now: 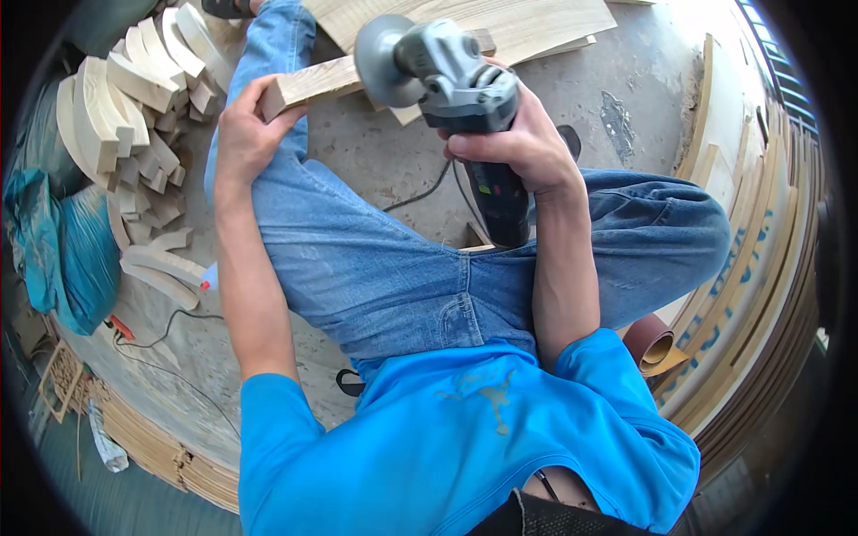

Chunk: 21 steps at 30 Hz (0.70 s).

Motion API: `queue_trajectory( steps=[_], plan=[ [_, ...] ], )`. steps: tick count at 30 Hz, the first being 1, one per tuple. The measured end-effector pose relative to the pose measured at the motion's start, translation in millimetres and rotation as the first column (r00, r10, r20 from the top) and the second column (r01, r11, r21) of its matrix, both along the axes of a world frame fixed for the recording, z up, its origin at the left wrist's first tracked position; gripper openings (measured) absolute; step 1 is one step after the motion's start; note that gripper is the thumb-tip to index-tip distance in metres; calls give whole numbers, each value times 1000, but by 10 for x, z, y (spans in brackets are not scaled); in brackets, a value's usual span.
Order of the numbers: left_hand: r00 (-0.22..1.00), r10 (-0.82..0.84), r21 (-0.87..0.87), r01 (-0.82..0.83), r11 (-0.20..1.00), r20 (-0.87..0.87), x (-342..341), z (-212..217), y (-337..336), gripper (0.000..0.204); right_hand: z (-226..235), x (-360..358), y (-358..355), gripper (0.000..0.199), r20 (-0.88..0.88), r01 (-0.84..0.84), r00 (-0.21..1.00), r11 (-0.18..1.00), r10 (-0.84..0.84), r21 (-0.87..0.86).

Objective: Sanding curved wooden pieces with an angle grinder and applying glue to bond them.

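My left hand [248,134] grips the near end of a pale wooden piece [315,83], thumb on one side and fingers on the other. The piece reaches away to the right, and its far part passes behind the tool. In my right hand [527,143] is an angle grinder [469,94], my fingers wrapped round its black body. Its round grey disc [386,61] overlaps the wooden piece in view; I cannot tell whether they touch. The disc looks blurred. A dark cord [427,196] runs on the floor below the tool.
Curved wooden pieces [134,85] are heaped at the left, beside a teal plastic bag [85,259]. Flat boards [536,22] lie ahead. A roll of brown sandpaper [650,342] sits by my right knee. Long planks [760,295] line the right side.
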<state>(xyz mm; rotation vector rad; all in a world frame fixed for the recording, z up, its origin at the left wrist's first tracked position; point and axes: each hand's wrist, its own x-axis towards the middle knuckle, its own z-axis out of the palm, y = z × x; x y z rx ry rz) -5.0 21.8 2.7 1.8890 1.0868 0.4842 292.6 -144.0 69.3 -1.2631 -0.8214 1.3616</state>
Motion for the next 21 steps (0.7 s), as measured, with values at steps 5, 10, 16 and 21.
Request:
queue_trajectory(
  steps=[5, 10, 16, 21],
  plan=[
    [999, 40, 85, -39, 996, -13, 63, 20, -109, 41, -82, -223, 199, 82, 15, -135, 991, 989, 137, -62],
    [996, 39, 101, -30, 994, -82, 78, 107, -137, 42, -75, -348, 374, 65, 65, -209, 975, 975, 214, -79],
    [999, 30, 36, -31, 999, 27, 24, 34, -101, 43, -147, -423, 476, 54, 90, -246, 964, 967, 252, -71],
    [999, 42, 42, -42, 998, 8, 17, 34, -111, 46, -182, -455, 485, 61, 170, -248, 950, 964, 262, -99]
  ],
)
